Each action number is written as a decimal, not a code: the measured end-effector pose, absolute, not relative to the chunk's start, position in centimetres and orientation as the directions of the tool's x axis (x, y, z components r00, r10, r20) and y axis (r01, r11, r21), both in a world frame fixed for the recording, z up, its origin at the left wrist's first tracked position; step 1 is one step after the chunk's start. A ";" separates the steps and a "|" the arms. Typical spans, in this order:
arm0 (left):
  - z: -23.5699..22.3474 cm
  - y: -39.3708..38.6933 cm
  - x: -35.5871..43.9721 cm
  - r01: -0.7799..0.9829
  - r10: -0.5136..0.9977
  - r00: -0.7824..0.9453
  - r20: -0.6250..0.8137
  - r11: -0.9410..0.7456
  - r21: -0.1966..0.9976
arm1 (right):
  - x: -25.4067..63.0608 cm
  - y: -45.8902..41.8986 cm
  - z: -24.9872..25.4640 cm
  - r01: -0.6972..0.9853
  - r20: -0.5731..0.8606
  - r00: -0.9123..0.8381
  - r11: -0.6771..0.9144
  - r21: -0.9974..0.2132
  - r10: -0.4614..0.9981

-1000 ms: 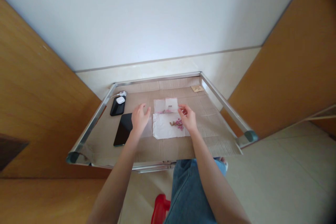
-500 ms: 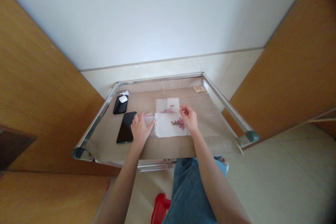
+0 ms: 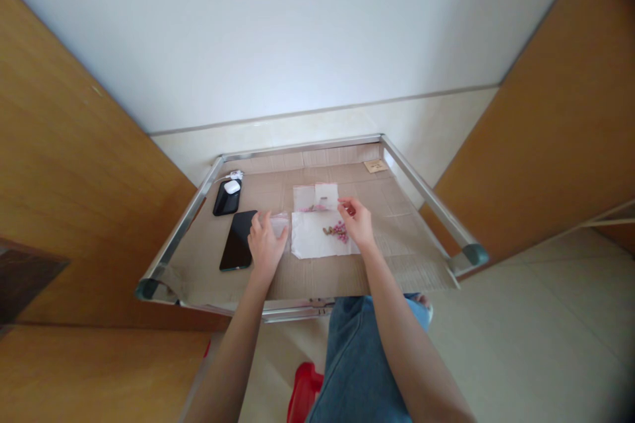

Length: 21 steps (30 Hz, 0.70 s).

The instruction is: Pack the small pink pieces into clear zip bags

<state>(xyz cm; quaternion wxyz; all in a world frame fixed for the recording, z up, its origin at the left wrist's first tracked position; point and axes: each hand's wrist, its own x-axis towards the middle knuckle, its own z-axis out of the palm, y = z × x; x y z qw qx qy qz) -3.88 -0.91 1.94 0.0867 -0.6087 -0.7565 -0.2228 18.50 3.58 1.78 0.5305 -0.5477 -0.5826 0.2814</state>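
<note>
1. Since the earlier frame, the left hand (image 3: 266,248) has moved in from above the phone's edge, and its fingertips now touch a small clear bag (image 3: 280,225). The fingers are bent and close together, but I cannot tell whether they pinch the bag or only press on it.
2. The right hand (image 3: 357,223) hangs just above and beside a cluster of small pink beads (image 3: 338,232), its fingers curled inward with the thumb and forefinger close together. Whether they pinch anything is too small to tell.
3. The beads lie in a loose heap on the right part of a white sheet (image 3: 310,238), with a few brownish ones at the heap's left end.
4. Just beyond the sheet lies a larger clear zip bag (image 3: 303,198) with a red-edged top. A few pink beads sit along its lower edge, and a white label (image 3: 326,197) sits on it.
5. Everything rests on flattened cardboard (image 3: 401,258) inside a metal-edged tray frame (image 3: 297,149).
6. Left of the small bag lies a black phone (image 3: 238,240). Beyond it, a second dark phone (image 3: 227,199) carries a white earbud case (image 3: 231,187).
7. A small brown card (image 3: 376,166) lies in the far corner.
</note>
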 end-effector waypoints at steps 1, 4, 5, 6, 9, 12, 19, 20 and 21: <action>2.0 -0.9 -3.9 0.960 0.881 -0.241 0.408 0.155 0.234 | 18.5 3.6 1.8 0.340 0.310 0.163 0.242 -0.909 0.937; 2.0 -0.9 -4.2 0.960 0.875 -0.228 0.426 0.130 0.247 | 18.5 3.5 1.8 0.341 0.310 0.163 0.241 -0.909 0.937; 1.9 -1.0 -4.3 0.960 0.873 -0.224 0.433 0.121 0.253 | 18.6 3.5 1.8 0.340 0.310 0.163 0.241 -0.909 0.937; 1.9 -1.0 -4.4 0.958 0.869 -0.223 0.441 0.112 0.262 | 18.6 3.5 1.8 0.340 0.310 0.163 0.242 -0.909 0.936; 2.1 -1.1 -4.6 0.946 0.854 -0.229 0.468 0.081 0.314 | 18.6 3.5 1.8 0.341 0.317 0.163 0.248 -0.907 0.934; 2.7 -1.1 -4.8 0.903 0.845 -0.250 0.473 0.028 0.428 | 18.6 3.5 1.8 0.344 0.320 0.162 0.251 -0.905 0.933; 5.5 -0.3 -4.1 0.639 0.922 -0.175 0.346 -0.161 0.752 | 18.1 3.4 1.9 0.273 0.307 0.125 0.265 -0.925 0.944; 5.7 -0.1 -3.7 0.613 0.933 -0.154 0.327 -0.169 0.772 | 18.0 3.4 1.9 0.251 0.306 0.089 0.276 -0.928 0.948; 5.8 0.2 -3.3 0.584 0.946 -0.121 0.299 -0.176 0.792 | 17.9 3.3 2.0 0.233 0.306 0.043 0.289 -0.929 0.951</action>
